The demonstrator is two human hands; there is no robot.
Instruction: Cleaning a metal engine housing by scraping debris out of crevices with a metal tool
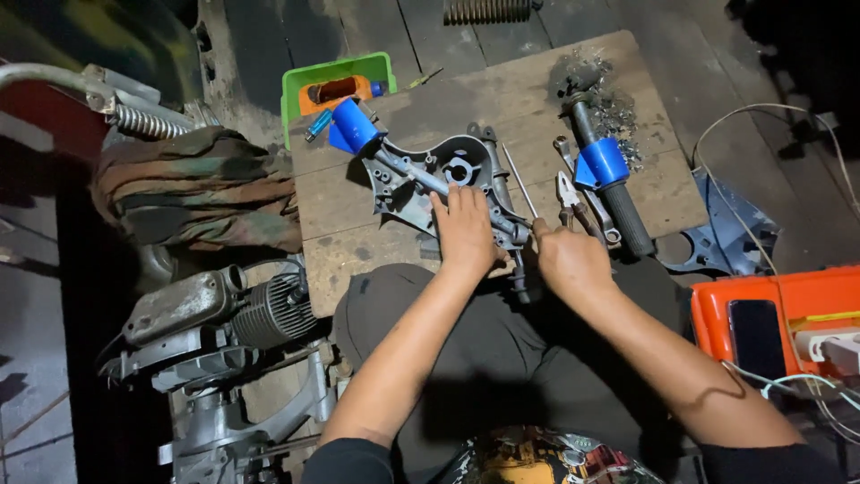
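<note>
Grey metal engine cover [421, 179] lies flat on the wooden worktop [502, 99]. Left hand [466, 231] presses it down, fingers flat and released. Right hand [569, 260] has fingers clenched on a thin metal rod [520, 182].

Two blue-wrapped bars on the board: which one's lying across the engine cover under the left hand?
The blue-wrapped bar on the left, running diagonally over the grey engine cover beneath the left hand. The other blue-wrapped bar lies apart, right of the pliers.
</note>
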